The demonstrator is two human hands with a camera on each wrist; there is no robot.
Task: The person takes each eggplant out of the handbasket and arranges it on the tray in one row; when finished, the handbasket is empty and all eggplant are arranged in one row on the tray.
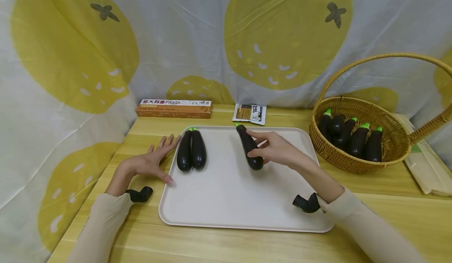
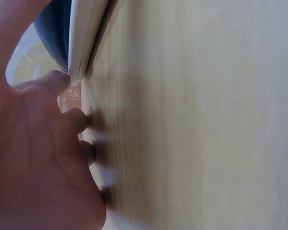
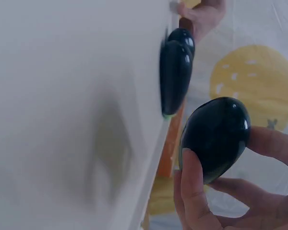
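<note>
My right hand [image 1: 277, 148] pinches a dark, glossy eggplant [image 1: 248, 147] with a green stem end, between thumb and fingers. In the right wrist view that eggplant [image 3: 216, 136] hangs above the tray, its shadow falling apart from it. Two more eggplants [image 1: 192, 149] lie side by side on the left part of the white tray [image 1: 226, 204]. My left hand [image 1: 152, 162] rests at the tray's left edge with fingers spread, next to the pair. The left wrist view shows its palm [image 2: 33, 143] and fingertips by the tray's rim, holding nothing.
A wicker basket [image 1: 328, 159] with a tall handle stands at the right, several eggplants inside. Behind the tray lie an orange pasta box [image 1: 174, 109] and a small packet [image 1: 249, 114]. A beige flat package [image 1: 429, 165] sits right of the basket. A patterned curtain hangs behind.
</note>
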